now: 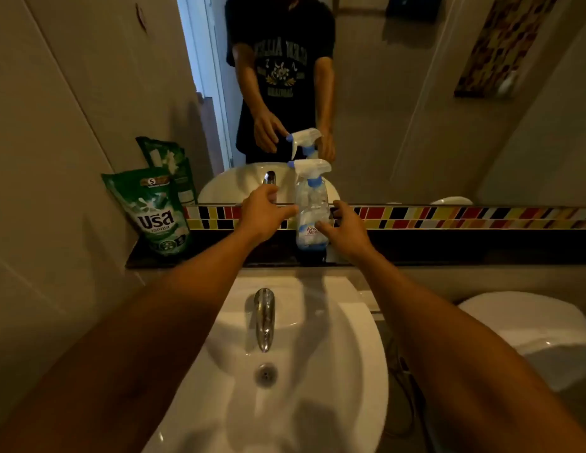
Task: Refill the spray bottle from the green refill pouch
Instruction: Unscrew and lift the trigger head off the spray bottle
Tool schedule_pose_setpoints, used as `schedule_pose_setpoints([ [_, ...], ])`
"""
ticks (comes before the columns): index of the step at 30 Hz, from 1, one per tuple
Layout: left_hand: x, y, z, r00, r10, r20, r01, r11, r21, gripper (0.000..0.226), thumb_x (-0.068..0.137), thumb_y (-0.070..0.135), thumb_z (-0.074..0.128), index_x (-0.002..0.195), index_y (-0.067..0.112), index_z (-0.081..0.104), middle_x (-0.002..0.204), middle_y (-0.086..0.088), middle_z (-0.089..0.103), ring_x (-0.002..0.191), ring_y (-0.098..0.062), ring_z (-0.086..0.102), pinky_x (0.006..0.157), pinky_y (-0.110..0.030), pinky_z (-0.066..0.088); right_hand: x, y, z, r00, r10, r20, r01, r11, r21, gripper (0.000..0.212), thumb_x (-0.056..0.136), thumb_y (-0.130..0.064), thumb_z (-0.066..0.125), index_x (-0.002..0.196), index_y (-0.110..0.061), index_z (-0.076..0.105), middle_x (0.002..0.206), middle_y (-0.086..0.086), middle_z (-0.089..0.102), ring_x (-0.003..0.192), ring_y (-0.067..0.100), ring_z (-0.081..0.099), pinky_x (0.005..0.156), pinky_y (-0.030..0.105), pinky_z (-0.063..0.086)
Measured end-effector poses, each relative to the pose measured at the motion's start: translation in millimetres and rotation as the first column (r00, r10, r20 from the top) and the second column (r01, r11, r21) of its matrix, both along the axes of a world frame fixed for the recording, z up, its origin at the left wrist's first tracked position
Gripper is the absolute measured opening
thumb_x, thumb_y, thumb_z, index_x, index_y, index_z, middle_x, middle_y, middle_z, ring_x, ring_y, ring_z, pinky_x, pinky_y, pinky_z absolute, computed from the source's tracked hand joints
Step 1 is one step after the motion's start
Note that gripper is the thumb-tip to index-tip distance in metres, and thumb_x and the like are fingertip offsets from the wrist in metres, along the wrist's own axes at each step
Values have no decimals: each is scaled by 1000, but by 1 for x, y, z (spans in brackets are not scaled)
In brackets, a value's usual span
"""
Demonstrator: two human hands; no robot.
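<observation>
A clear spray bottle [312,204] with a white trigger head and blue collar stands upright on the dark ledge [219,256] behind the sink, against the mirror. My left hand [264,212] is just left of the bottle, fingers apart, thumb tip close to its side. My right hand [345,228] is just right of it, fingers spread, thumb near the label; I cannot tell whether either touches it. The green refill pouch [157,212] stands upright at the ledge's left end, leaning on the wall, apart from both hands.
A white sink [357,371] with a chrome tap [265,317] lies below the ledge, under my forearms. A white toilet [530,325] sits at the right. The mirror [416,109] above the coloured tile strip reflects a person, the bottle and the pouch.
</observation>
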State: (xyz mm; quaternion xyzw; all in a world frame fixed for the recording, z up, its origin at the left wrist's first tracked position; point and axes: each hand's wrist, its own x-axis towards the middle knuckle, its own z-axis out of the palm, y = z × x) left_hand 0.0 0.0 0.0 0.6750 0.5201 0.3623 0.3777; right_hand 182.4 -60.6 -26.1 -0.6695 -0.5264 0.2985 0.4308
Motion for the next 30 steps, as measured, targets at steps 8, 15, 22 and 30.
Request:
schedule_pose_setpoints([
  [8,44,47,0,940,55,338,-8,990,-138,74,80,15,81,143,16,44,140,-9,56,123,-24,58,81,-24,54,37,64,-17,977,85,-195,-95,995,-40,67,92,-13,77,150,-16,45,148,7,55,130,22,56,101,44,56],
  [15,61,76,-2,867,-14,498,112,979,-168,58,82,12,79,134,14,53,125,-4,69,112,-17,68,90,-32,58,51,98,-33,947,221,-232,-230,973,-11,49,89,-15,80,133,-13,61,127,6,71,117,23,68,100,49,58],
  [22,64,92,-5,856,-12,517,150,962,-228,53,83,13,78,131,12,55,123,-7,68,111,-22,68,91,-39,58,53,107,-34,923,280,-263,-296,955,-21,43,91,-14,77,130,-12,60,125,5,72,115,22,70,100,46,58],
  [30,62,93,18,880,-50,473,136,979,-150,33,83,15,78,110,22,60,119,-6,70,113,-25,66,96,-43,53,56,101,-23,928,288,-237,-304,952,-36,47,92,-14,75,136,-16,58,127,2,71,116,18,69,97,39,59],
])
